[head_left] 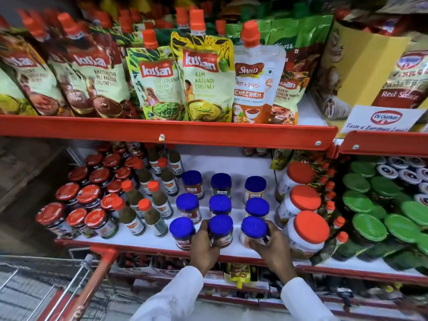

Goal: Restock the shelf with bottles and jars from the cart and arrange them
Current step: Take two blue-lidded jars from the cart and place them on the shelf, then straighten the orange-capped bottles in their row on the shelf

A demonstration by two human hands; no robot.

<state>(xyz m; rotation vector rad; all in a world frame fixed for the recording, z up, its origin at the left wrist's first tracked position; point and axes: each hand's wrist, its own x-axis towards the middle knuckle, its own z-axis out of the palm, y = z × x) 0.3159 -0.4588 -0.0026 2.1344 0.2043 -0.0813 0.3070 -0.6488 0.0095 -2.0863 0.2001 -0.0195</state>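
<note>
Several blue-lidded jars stand in three rows on the white middle shelf (pixel 231 163). My left hand (pixel 205 246) grips the front centre jar (pixel 220 225) at the shelf's front edge. My right hand (pixel 271 244) holds the front right jar (pixel 254 228), which has pale contents. A third front jar (pixel 182 229) stands just left of my left hand, untouched. Both jars rest on or just above the shelf; I cannot tell which. The cart (pixel 69 286) with its red handle is at the lower left.
Red-lidded jars (pixel 78 205) and orange-capped sauce bottles (pixel 148 209) fill the shelf's left. Large orange-lidded white jars (pixel 305 225) stand right of my right hand, green-lidded jars (pixel 375 216) beyond. Chutney pouches (pixel 203 75) hang over the red upper shelf rail (pixel 162 133).
</note>
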